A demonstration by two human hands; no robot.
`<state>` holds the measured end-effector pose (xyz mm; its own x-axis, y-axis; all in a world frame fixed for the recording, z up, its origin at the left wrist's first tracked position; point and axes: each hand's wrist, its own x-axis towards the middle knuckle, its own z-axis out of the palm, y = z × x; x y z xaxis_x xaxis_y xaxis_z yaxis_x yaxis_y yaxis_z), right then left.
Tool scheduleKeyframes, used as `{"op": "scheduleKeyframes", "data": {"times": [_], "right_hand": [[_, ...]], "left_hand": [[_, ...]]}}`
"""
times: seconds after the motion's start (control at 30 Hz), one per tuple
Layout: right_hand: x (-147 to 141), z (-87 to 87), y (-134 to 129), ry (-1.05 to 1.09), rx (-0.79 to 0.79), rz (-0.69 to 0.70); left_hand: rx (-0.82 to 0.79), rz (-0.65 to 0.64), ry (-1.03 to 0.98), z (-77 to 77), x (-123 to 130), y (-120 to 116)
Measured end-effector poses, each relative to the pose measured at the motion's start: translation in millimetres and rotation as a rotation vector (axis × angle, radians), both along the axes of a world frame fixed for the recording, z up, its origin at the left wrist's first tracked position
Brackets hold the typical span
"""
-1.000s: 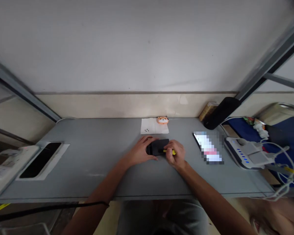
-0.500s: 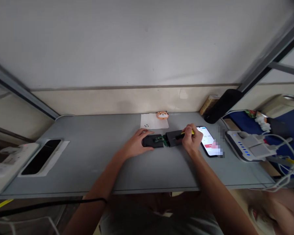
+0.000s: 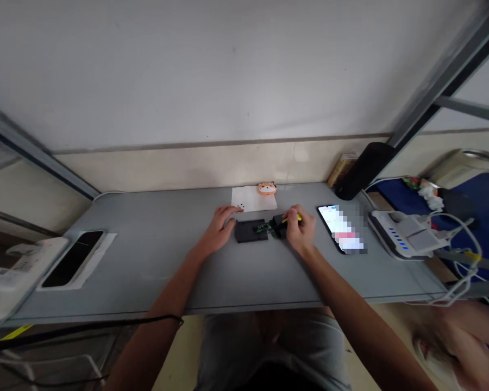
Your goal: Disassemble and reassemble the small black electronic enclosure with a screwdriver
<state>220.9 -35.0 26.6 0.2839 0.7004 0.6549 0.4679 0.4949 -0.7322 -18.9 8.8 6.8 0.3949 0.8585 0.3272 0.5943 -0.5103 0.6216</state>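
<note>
A flat black plastic casing (image 3: 246, 232) lies on the grey table, with a small green circuit board (image 3: 264, 227) across its right end. The board runs into a second black casing part (image 3: 280, 224). My right hand (image 3: 300, 228) is closed round a yellow-and-black screwdriver (image 3: 296, 216) over this second part, which the hand partly covers; the tool's tip is hidden. At the left end of the flat casing, my left hand (image 3: 219, 229) is open, fingers apart and stretched toward the paper.
Behind the casing, a white paper (image 3: 249, 199) bears several tiny dark pieces (image 3: 240, 206) and an orange animal-faced case (image 3: 267, 188). A lit phone (image 3: 340, 228) lies right, near a power strip (image 3: 403, 236) and a black cylinder (image 3: 364, 171). Another phone (image 3: 73, 259) lies left.
My left hand has let go of the flat casing and drawn to its left. My right hand has come closer with the second casing part, now more tilted. The camera view has shifted slightly.
</note>
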Motion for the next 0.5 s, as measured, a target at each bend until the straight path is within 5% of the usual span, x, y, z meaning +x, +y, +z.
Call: {"op": "scheduleKeyframes", "data": {"times": [0.17,0.5], "right_hand": [[-4.6,-2.1,-1.7,0.025,-0.024,0.021],[-15.1,-0.9,-2.5,-0.026,-0.142,0.254]], "left_hand": [[0.11,0.109,-0.025,-4.5,-2.3,7.4],[0.147,0.013,0.003,-8.7,3.0,0.1]]}}
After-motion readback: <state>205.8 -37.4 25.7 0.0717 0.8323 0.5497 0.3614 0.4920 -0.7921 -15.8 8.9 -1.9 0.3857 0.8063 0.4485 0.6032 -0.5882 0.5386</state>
